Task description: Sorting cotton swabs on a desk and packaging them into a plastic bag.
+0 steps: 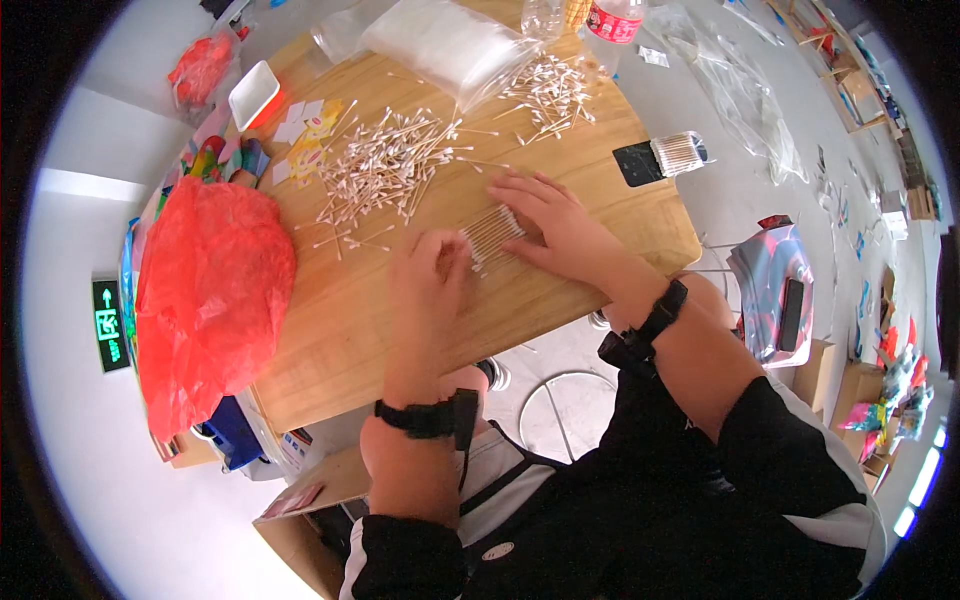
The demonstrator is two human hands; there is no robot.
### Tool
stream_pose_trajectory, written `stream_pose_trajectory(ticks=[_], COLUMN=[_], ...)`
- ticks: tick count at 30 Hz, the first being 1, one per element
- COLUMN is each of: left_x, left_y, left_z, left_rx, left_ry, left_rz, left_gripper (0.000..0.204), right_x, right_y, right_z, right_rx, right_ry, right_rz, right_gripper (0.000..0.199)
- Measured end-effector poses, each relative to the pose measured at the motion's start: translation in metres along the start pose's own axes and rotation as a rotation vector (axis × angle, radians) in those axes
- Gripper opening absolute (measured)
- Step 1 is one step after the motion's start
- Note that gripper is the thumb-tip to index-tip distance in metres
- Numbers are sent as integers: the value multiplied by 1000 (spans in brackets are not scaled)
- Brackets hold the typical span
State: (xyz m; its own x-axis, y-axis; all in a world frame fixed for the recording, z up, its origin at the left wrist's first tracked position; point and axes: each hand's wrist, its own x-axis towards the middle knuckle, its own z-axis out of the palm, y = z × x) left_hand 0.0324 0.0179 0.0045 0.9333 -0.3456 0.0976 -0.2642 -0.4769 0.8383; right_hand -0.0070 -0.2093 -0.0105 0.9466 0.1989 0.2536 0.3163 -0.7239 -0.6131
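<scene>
Head view: noted row of cotton swabs (492,234) on wooden table (335,345), between half-curled left hand (432,272) and right hand (562,228) with thumb and fingers apart; cannot tell whether either grips the row. Found loose swab pile (385,165) just beyond, smaller pile (550,95) and clear plastic bag (445,42) farther back, red plastic bag (210,290) at left. Cannot make out blurred tips of left hand, nor whole of red-labelled bottle (612,25), cut off above.

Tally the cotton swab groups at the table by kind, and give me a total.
Loose heaps: 2 (larger heap, smaller heap)
Row between left hand and right hand: 1, row
Bundle by the right edge: 1
Total: 4 groups
</scene>
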Motion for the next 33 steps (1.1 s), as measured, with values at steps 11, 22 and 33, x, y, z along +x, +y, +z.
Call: stream_pose_trajectory(ticks=[11, 22, 33], left_x=[-7, -9, -8], left_y=[0, -2, 1], left_z=[-13, -18, -11], left_rx=[445, 379, 494], left_ry=[-150, -181, -163], left_rz=[268, 310, 333], left_gripper=[15, 13, 14], right_x=[-1, -1, -1], right_y=[5, 3, 4], right_z=[7, 5, 8], right_rx=[-72, -85, -103], right_ry=[-3, -26, -16], right_rz=[-26, -15, -28], right_gripper=[65, 63, 61])
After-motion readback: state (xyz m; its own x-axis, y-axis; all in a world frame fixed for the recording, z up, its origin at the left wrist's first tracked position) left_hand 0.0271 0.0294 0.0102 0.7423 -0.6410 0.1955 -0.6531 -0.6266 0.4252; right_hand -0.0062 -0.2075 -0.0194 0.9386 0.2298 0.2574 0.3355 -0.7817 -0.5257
